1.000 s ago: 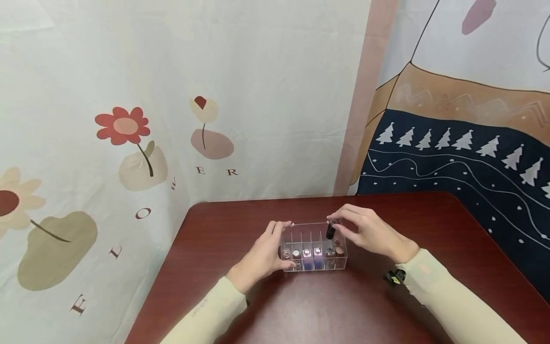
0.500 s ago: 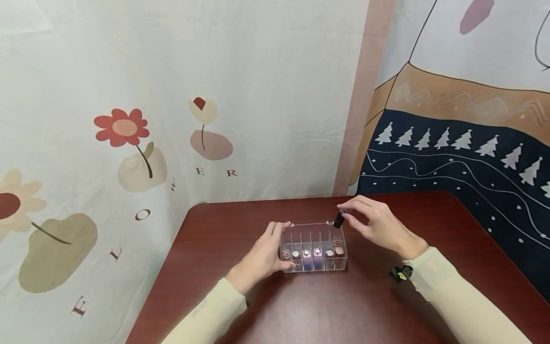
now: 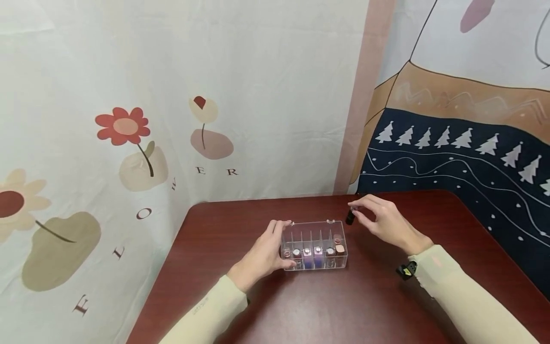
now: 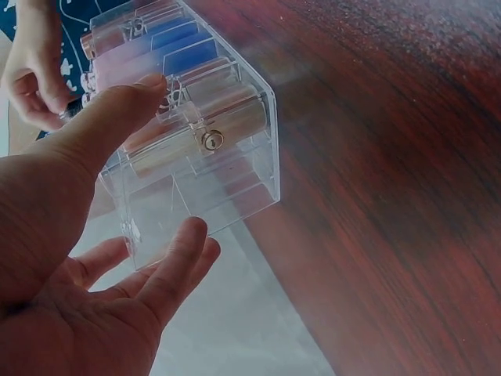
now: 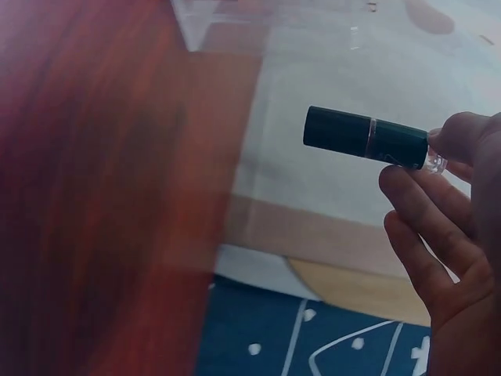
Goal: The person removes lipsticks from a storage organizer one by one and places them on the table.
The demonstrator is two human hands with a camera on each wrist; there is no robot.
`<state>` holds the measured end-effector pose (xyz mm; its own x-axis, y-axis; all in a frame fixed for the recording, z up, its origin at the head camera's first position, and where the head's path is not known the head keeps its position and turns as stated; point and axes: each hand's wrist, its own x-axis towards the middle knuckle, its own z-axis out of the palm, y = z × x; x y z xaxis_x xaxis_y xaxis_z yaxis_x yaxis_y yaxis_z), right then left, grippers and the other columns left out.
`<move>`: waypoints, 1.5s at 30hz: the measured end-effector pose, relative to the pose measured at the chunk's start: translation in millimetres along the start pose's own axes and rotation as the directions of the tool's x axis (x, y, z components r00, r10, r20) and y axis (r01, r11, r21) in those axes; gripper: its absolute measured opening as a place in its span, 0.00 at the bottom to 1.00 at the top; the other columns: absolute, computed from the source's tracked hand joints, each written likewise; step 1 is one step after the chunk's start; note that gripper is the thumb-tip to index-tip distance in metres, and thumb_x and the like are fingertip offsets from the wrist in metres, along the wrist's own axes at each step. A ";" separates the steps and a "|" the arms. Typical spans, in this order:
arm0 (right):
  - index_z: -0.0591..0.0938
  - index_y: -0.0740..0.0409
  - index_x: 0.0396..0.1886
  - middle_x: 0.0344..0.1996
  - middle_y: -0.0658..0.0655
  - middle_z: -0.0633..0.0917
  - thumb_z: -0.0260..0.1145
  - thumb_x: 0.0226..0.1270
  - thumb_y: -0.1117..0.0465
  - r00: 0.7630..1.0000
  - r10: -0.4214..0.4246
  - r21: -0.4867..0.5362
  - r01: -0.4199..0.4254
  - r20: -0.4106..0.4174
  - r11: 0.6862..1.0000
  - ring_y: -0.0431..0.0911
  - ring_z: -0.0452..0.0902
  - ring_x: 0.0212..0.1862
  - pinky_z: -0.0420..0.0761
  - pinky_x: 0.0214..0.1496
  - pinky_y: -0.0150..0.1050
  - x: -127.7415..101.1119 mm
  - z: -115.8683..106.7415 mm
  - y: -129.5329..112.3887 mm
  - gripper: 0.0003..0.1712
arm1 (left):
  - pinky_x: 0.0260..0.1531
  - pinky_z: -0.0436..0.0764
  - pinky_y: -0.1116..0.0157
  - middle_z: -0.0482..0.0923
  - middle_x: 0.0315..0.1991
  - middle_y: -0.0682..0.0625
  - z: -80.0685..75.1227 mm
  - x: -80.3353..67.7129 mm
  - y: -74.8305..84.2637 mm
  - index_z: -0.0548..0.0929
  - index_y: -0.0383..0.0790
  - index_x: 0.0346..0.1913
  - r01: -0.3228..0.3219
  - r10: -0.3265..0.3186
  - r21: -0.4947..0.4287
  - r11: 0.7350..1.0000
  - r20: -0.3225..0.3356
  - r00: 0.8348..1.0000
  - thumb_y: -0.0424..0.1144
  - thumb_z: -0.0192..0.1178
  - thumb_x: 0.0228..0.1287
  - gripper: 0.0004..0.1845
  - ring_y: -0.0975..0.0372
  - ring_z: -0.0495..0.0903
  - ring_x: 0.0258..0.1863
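Observation:
A clear plastic compartment box (image 3: 315,234) stands on the table. My left hand (image 3: 262,255) grips its left end, thumb over the front and fingers round the side and back. Several small tubes fill its front row, among them two pink-and-blue ones (image 3: 318,258); another tube (image 3: 337,240) sits in the back right compartment. To the right of the box, my right hand (image 3: 388,224) pinches a black lipstick tube (image 5: 344,133) by its clear end between thumb and fingertips. In the head view the lipstick hangs above the table, a little tilted, apart from the box.
The dark red wooden table (image 3: 275,306) extends around the box. A pale flower-printed cloth (image 3: 275,119) hangs behind it, and a dark blue cloth with trees (image 3: 451,167) hangs at the right. A black band (image 3: 406,271) is on the right wrist.
My right hand has moved right with the lipstick, from above the back right of the box to beside it. The left hand stays on the box.

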<state>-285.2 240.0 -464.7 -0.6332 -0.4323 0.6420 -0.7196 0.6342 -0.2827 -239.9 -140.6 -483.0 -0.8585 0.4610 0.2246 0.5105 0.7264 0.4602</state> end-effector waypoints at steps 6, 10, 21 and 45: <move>0.94 0.55 0.59 0.53 0.54 0.96 0.84 0.69 0.73 0.995 0.074 -0.032 -0.072 0.069 0.997 0.49 0.95 0.50 0.97 0.57 0.51 -12.9 6.6 8.3 0.22 | 0.64 0.93 0.50 0.77 0.70 0.36 -0.7 -0.6 2.3 0.70 0.34 0.84 0.003 -0.003 -0.013 1.000 0.014 1.000 0.40 0.96 0.51 0.60 0.51 0.88 0.51; 0.94 0.54 0.60 0.52 0.54 0.95 0.82 0.71 0.73 0.990 0.109 -0.019 -0.108 0.090 0.994 0.49 0.95 0.49 0.97 0.55 0.59 -19.1 11.9 14.1 0.21 | 0.62 0.94 0.51 0.77 0.69 0.36 -1.6 -0.9 2.9 0.70 0.33 0.84 -0.003 0.003 -0.010 1.000 0.009 1.000 0.40 0.96 0.52 0.60 0.52 0.87 0.48; 0.94 0.55 0.60 0.52 0.54 0.95 0.81 0.73 0.72 0.980 0.156 -0.013 -0.155 0.124 0.988 0.48 0.94 0.47 0.97 0.54 0.59 -25.8 19.8 25.6 0.19 | 0.61 0.94 0.51 0.77 0.68 0.36 -5.2 0.8 2.0 0.70 0.33 0.82 -0.014 0.014 -0.010 1.000 0.007 1.000 0.40 0.96 0.52 0.58 0.53 0.85 0.46; 0.93 0.55 0.63 0.52 0.54 0.95 0.81 0.75 0.69 0.964 0.201 -0.024 -0.200 0.172 0.980 0.46 0.94 0.47 0.96 0.50 0.54 -26.8 20.7 26.0 0.19 | 0.60 0.94 0.51 0.77 0.68 0.34 -3.7 1.4 2.0 0.70 0.34 0.82 -0.009 0.009 -0.002 1.000 0.023 1.000 0.41 0.96 0.52 0.58 0.54 0.85 0.44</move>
<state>-292.8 254.8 -504.0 -0.8043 -0.3998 0.4396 -0.5715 0.7229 -0.3883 -240.2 -140.4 -478.6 -0.8523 0.4796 0.2088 0.5184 0.7211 0.4596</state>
